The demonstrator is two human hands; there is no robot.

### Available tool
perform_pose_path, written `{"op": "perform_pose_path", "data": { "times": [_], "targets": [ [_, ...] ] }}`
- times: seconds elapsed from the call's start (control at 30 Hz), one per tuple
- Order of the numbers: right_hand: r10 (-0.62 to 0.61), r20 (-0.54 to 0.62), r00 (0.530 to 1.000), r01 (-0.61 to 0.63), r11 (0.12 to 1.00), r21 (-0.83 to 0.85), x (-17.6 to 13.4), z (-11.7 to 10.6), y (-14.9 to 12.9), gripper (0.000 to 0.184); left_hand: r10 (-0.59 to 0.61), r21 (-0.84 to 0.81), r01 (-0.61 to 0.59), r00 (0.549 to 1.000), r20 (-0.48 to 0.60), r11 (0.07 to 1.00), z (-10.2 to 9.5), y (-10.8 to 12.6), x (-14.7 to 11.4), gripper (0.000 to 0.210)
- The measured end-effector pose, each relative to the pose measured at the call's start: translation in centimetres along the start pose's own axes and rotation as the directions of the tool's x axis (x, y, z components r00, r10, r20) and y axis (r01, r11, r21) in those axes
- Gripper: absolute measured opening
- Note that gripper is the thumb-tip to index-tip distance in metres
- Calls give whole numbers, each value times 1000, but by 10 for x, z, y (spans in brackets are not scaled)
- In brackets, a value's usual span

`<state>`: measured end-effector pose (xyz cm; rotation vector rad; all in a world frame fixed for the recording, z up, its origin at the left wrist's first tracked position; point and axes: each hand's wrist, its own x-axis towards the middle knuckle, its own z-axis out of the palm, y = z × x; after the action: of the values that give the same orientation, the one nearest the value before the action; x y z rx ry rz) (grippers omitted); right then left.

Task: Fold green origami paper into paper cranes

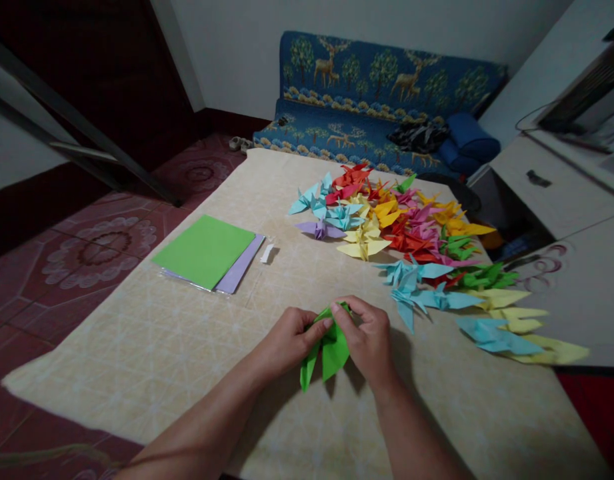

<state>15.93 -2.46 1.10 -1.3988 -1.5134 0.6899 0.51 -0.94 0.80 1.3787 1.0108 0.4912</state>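
Observation:
A green folded paper (335,352), partly shaped with pointed flaps hanging down, is held up between both hands near the table's front. My left hand (295,337) pinches its upper left side between thumb and fingers. On the upper right, my right hand (369,333) grips the same paper, its thumb pressed on the top fold. The fingers cover the upper part of the folds. To the right and beyond lie many folded paper cranes in several colours, the nearest a light blue crane (405,293).
Left on the cloth-covered table (137,340) rests a stack of green sheets (207,250) over purple paper (241,267) in clear wrapping. A small white scrap (267,253) lies beside it. Behind the table stands a blue sofa (347,87); a white cabinet (567,180) is at right.

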Motion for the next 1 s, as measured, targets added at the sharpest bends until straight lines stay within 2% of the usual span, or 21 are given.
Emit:
{"op": "perform_pose_path", "data": {
  "times": [0.13, 0.2, 0.33, 0.43, 0.6, 0.73, 1.0],
  "targets": [
    [59, -34, 998, -59, 998, 15, -1, 0, 3, 42, -6, 9, 6, 1000, 26, 1000, 1, 0, -1, 49],
    [113, -63, 992, -109, 992, 66, -1, 0, 4, 45, -8, -1, 8, 1000, 23, 1000, 1, -1, -1, 49],
    [185, -83, 979, -157, 951, 267, 0, -2, 7, 44, -13, -46, 7, 992, -129, 999, 0, -7, 3, 47],
    [192, -65, 979, -159, 927, 341, 0, -4, 7, 39, -27, -167, -17, 966, -256, 986, -2, -9, 7, 42],
    [199, -13, 980, -184, 929, 321, -1, 0, 1, 28, -66, -366, -70, 937, -344, 928, -6, -4, 9, 27],
    [213, 15, 977, -206, 922, 329, -2, 3, -3, 23, -76, -389, -72, 933, -351, 918, -5, -1, 7, 22],
    [231, 81, 970, -244, 894, 375, -4, 9, -9, 15, -15, -337, -119, 929, -370, 934, -5, -7, 9, 14]
  ]
}}
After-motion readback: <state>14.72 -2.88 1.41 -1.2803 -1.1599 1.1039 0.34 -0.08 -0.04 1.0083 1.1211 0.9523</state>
